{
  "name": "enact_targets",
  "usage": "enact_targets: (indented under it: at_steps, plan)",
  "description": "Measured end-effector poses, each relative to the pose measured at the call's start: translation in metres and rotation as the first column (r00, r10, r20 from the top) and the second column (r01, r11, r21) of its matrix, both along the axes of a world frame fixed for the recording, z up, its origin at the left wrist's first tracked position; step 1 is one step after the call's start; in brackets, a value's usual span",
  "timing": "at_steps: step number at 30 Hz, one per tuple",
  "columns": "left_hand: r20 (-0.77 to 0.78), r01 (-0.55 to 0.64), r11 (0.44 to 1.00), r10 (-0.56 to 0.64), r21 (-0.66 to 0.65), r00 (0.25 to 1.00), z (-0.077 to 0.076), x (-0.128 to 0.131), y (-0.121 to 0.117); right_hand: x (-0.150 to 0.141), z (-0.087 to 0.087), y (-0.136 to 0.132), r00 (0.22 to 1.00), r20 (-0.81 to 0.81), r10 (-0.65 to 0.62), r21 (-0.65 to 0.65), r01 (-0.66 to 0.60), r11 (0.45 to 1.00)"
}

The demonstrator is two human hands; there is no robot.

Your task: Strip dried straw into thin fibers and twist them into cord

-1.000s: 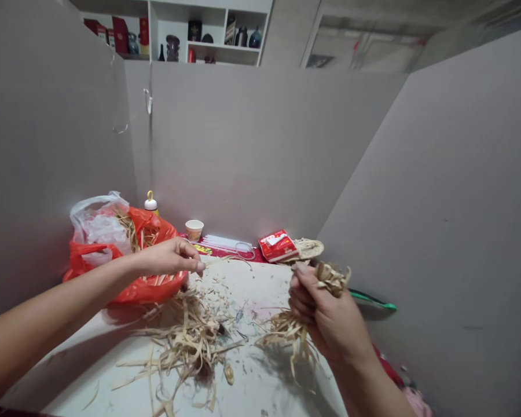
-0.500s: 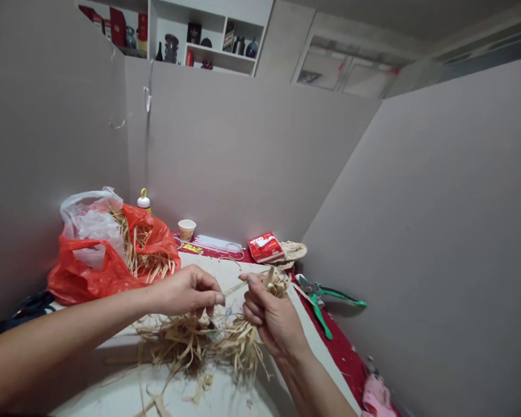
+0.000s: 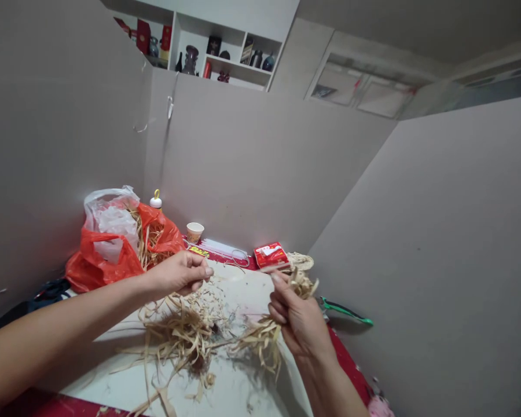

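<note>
My right hand [image 3: 296,315] is closed round a bundle of dry straw strips [image 3: 263,347], whose curled ends stick out above the fist and hang loose below it. To its left, my left hand [image 3: 184,273] is held above the table with thumb and fingers pinched. Whatever sits in that pinch is too small to make out. Below my left hand, a tangled heap of dry straw strips [image 3: 184,333] lies on the white tabletop [image 3: 238,385], with small scraps strewn around it.
On the left stands a red plastic bag [image 3: 106,263] filled with straw, beside a bottle [image 3: 156,202]. A paper cup [image 3: 195,232], a red tissue pack [image 3: 271,256] and a woven straw piece [image 3: 300,262] line the back. Green-handled pliers [image 3: 349,313] lie right. Grey panels [image 3: 243,162] enclose the table.
My hands came close together over the heap, then drew apart again, the left moving leftward and up. The bundle stays in my right hand. The camera view has shifted.
</note>
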State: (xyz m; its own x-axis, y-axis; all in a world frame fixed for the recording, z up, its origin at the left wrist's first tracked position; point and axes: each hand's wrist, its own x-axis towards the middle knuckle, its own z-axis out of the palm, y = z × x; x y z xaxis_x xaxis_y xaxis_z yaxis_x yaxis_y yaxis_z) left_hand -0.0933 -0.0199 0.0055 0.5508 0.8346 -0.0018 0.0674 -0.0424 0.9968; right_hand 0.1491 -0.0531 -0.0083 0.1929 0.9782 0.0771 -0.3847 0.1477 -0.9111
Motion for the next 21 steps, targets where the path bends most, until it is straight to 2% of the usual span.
enact_targets:
  at_steps: [3, 5, 6, 8, 9, 11, 14, 16, 17, 19, 20, 21]
  plan:
    - [-0.188, -0.028, 0.986, 0.059, 0.164, 0.98, 0.009, 0.002, -0.002, 0.012, 0.014, -0.009, 0.976, 0.069, -0.204, 0.138, 0.193, 0.971]
    - [-0.321, 0.041, 0.961, 0.051, 0.274, 0.946, 0.015, 0.01, -0.003, 0.013, 0.019, -0.021, 0.917, 0.281, -0.282, 0.292, 0.198, 0.936]
    - [-0.378, 0.092, 0.946, 0.035, 0.312, 0.925, 0.018, 0.015, -0.004, 0.009, 0.019, -0.027, 0.85, 0.429, -0.307, 0.37, 0.145, 0.918]
    - [-0.446, 0.187, 0.918, -0.012, 0.349, 0.895, 0.023, 0.027, -0.007, -0.003, 0.012, -0.034, 0.667, 0.675, -0.315, 0.475, -0.067, 0.877]
    - [-0.449, 0.225, 0.911, -0.05, 0.345, 0.892, 0.026, 0.033, -0.008, -0.01, 0.007, -0.036, 0.589, 0.752, -0.296, 0.482, -0.185, 0.856]
    - [-0.409, 0.281, 0.912, -0.144, 0.298, 0.901, 0.031, 0.041, -0.01, -0.022, -0.003, -0.034, 0.513, 0.832, -0.211, 0.423, -0.34, 0.84]
    - [-0.326, 0.306, 0.937, -0.24, 0.169, 0.914, 0.034, 0.04, -0.007, -0.027, -0.013, -0.026, 0.498, 0.862, -0.09, 0.327, -0.414, 0.849]
    - [-0.299, 0.249, 0.959, -0.2, 0.135, 0.933, 0.029, 0.031, 0.002, -0.021, -0.013, -0.021, 0.475, 0.878, -0.068, 0.288, -0.409, 0.866]
    - [-0.309, 0.2, 0.967, -0.144, 0.158, 0.94, 0.023, 0.026, 0.008, -0.017, -0.011, -0.019, 0.468, 0.881, -0.067, 0.27, -0.383, 0.883]
    - [-0.399, 0.098, 0.953, 0.025, 0.286, 0.917, 0.005, 0.014, 0.021, -0.009, -0.007, -0.016, 0.502, 0.861, -0.084, 0.248, -0.269, 0.931]
    - [-0.479, 0.071, 0.925, 0.127, 0.373, 0.868, -0.007, 0.009, 0.028, -0.006, -0.005, -0.014, 0.538, 0.835, -0.113, 0.252, -0.193, 0.948]
    - [-0.572, 0.065, 0.888, 0.235, 0.455, 0.786, -0.02, 0.004, 0.034, -0.003, -0.002, -0.013, 0.575, 0.804, -0.15, 0.263, -0.117, 0.958]
